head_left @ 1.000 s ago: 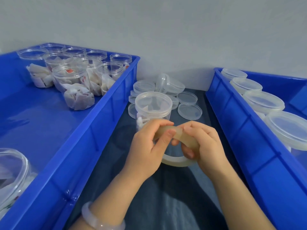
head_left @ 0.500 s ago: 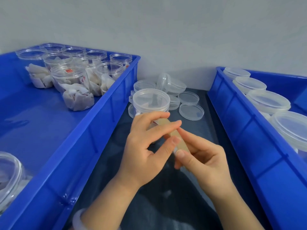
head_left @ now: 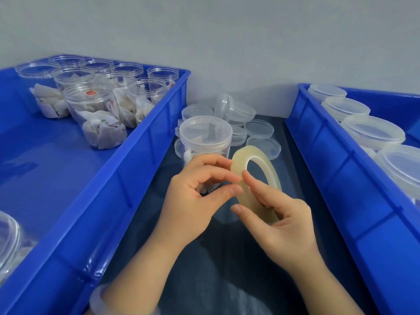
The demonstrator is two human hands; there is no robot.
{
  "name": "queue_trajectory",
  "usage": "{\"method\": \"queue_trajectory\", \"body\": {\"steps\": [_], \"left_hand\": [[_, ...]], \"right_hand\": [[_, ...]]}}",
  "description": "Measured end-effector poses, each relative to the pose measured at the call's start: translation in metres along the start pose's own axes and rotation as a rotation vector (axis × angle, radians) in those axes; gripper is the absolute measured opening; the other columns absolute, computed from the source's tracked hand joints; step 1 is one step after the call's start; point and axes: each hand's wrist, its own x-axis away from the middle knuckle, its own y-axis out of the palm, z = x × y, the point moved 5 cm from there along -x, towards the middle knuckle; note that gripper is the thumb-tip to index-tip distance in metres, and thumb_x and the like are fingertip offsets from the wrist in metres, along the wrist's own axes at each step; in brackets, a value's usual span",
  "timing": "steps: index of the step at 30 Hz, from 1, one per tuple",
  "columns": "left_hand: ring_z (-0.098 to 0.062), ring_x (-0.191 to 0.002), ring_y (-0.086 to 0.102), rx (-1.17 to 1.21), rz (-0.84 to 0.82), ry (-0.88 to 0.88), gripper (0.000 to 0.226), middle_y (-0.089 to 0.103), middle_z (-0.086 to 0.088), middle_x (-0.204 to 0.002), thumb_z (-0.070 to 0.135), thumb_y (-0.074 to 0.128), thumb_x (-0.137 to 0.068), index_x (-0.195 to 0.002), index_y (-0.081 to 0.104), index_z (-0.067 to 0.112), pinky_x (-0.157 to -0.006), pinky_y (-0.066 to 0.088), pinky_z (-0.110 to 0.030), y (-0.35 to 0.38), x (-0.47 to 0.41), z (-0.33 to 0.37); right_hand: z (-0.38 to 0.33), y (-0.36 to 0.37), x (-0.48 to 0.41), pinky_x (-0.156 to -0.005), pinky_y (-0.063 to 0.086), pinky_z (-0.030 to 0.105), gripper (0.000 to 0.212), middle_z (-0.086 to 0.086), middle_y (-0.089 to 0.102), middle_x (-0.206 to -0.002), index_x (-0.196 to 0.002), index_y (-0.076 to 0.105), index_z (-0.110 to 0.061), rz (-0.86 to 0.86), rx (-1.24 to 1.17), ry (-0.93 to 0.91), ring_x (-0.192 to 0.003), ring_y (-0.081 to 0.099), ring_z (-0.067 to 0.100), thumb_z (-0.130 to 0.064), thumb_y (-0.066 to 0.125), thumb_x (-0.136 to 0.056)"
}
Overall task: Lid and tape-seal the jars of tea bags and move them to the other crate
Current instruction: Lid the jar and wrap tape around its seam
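Since half a second ago the pale yellowish translucent tape roll [head_left: 239, 160] has swung up on edge, its ring now open to the camera instead of hidden between the palms. The right hand [head_left: 280, 223] carries it, thumb under the lower rim, fingers curled behind, forefinger laid along the band. The left hand [head_left: 193, 201] has its grip pressed together, thumb and forefinger tip pinching the roll's near edge. Just behind the hands the clear plastic lidded jar [head_left: 205, 135] of tea bags stands on the dark blue desk [head_left: 227, 280], between the blue plastic left crate [head_left: 127, 178] and the matching right crate [head_left: 329, 178]. A red tag [head_left: 91, 92] in an open jar [head_left: 91, 105] is too small to read
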Motion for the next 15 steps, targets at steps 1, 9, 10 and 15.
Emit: {"method": "queue_trajectory", "body": {"steps": [1, 9, 10, 15], "left_hand": [[-0.009, -0.096, 0.064, 0.008, -0.014, -0.022, 0.015, 0.064, 0.011, -0.102, 0.016, 0.073, -0.071, -0.077, 0.074, 0.029, -0.084, 0.055, -0.031, -0.0007, -0.0006, -0.0016], [-0.001, -0.082, 0.063, 0.028, -0.129, -0.122, 0.013, 0.063, 0.018, -0.087, 0.026, 0.078, -0.067, -0.071, 0.071, 0.036, -0.076, 0.050, -0.013, -0.0036, -0.0036, -0.0058], [-0.002, -0.082, 0.063, 0.000, -0.130, -0.104, 0.016, 0.063, 0.017, -0.086, 0.022, 0.077, -0.069, -0.073, 0.070, 0.036, -0.076, 0.050, -0.014, -0.0035, -0.0028, -0.0054], [-0.005, -0.080, 0.063, -0.061, -0.184, -0.101, 0.018, 0.065, 0.013, -0.081, 0.021, 0.071, -0.073, -0.078, 0.066, 0.037, -0.077, 0.051, -0.018, -0.0035, -0.0017, -0.0046]], "right_hand": [[0.0006, -0.0005, 0.0000, -0.068, 0.042, 0.001, 0.059, -0.034, 0.066, -0.081, -0.123, 0.054, -0.020, -0.003, 0.006, 0.004, -0.072, 0.060, -0.014, -0.009, 0.074, -0.069], [0.0028, 0.0005, 0.0009, -0.065, 0.055, 0.034, 0.056, 0.010, 0.074, -0.083, -0.122, 0.055, -0.030, -0.035, 0.110, 0.025, -0.071, 0.069, 0.026, -0.019, 0.074, -0.070], [0.0033, 0.0004, 0.0008, -0.064, 0.054, 0.034, 0.056, 0.009, 0.074, -0.082, -0.122, 0.055, -0.030, -0.035, 0.110, 0.029, -0.069, 0.069, 0.024, -0.020, 0.074, -0.071], [0.0034, -0.0001, 0.0014, -0.061, 0.054, 0.032, 0.056, 0.001, 0.074, -0.080, -0.122, 0.056, -0.028, -0.043, 0.114, 0.011, -0.064, 0.066, 0.017, -0.018, 0.074, -0.070]]}}
